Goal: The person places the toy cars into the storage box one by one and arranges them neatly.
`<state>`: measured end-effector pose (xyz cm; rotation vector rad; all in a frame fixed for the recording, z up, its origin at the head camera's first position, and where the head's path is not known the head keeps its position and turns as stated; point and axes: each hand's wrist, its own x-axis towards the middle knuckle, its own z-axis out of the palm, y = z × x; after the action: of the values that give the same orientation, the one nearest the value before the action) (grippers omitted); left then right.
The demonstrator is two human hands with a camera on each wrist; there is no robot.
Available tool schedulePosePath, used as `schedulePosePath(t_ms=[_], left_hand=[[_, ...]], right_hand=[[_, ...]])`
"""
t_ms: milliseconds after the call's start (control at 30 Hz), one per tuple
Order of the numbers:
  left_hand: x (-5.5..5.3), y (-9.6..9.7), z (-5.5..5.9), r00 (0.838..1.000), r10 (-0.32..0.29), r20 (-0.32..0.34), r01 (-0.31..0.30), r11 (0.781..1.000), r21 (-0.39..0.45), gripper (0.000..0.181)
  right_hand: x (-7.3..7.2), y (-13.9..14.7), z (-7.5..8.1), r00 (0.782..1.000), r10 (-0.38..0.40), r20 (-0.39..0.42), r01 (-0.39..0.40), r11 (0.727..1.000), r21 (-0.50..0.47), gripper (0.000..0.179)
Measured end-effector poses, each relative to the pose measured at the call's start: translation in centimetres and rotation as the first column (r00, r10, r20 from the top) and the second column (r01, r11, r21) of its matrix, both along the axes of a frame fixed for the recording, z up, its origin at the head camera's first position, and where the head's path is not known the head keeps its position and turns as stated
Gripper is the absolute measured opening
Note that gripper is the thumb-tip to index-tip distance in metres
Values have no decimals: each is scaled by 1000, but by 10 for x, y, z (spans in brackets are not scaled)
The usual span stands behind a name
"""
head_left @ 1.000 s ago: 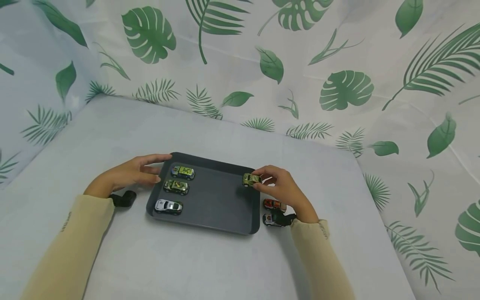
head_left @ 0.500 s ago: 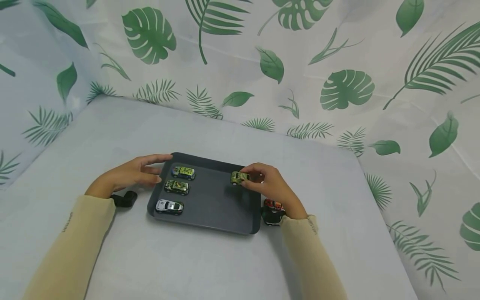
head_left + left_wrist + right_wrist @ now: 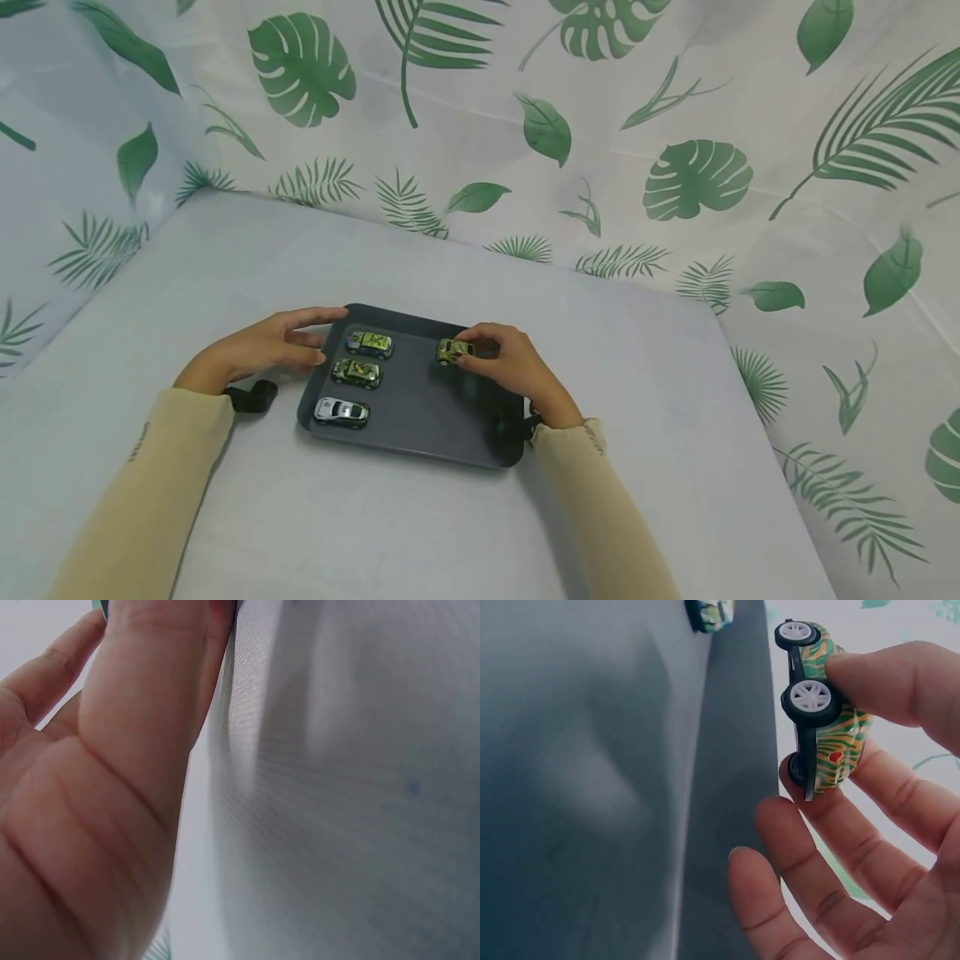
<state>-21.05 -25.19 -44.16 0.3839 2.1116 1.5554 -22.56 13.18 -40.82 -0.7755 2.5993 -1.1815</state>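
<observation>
Between thumb and fingers, my right hand (image 3: 512,360) pinches a small toy car (image 3: 452,351) above the far part of a dark grey tray (image 3: 427,417). In the right wrist view the toy car (image 3: 838,742) shows green and orange stripes, black tyres and white wheel rims; it is lifted clear of the tray floor. My left hand (image 3: 258,348) rests against the tray's left side, index finger stretched to the far left corner, thumb lower on the edge. Down the tray's left side stand a yellow-green toy car (image 3: 371,343), a camouflage one (image 3: 357,373) and a white one (image 3: 342,412).
A white cloth covers the table (image 3: 360,533), with a leaf-printed curtain (image 3: 465,125) behind it. Black wrist devices, such as the left one (image 3: 255,397), sit beside the sleeves. The right forearm covers the area just right of the tray.
My right hand has carried the striped toy car leftward, from the tray's right edge to over its middle. The two cars right of the tray are now hidden behind that wrist. My left hand stays put.
</observation>
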Motion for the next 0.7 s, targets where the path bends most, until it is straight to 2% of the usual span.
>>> schedulePosePath(t_ms=[233,467,700], left_hand=[[0,0,0,1000,-1,5,1,1000,8,83],[-2,0,-1,1000,-7,-2,7,1000,7,83],[-1,0,-1,1000,-4,3,4,1000,-4,84]], right_hand=[[-1,-12,-2,1000,-11,16,11,1000,24,30],[-5,-21,-7,1000,15,26,-16,999,39,30],[-8,-29,-12,999,-6,47,2,996,89,30]])
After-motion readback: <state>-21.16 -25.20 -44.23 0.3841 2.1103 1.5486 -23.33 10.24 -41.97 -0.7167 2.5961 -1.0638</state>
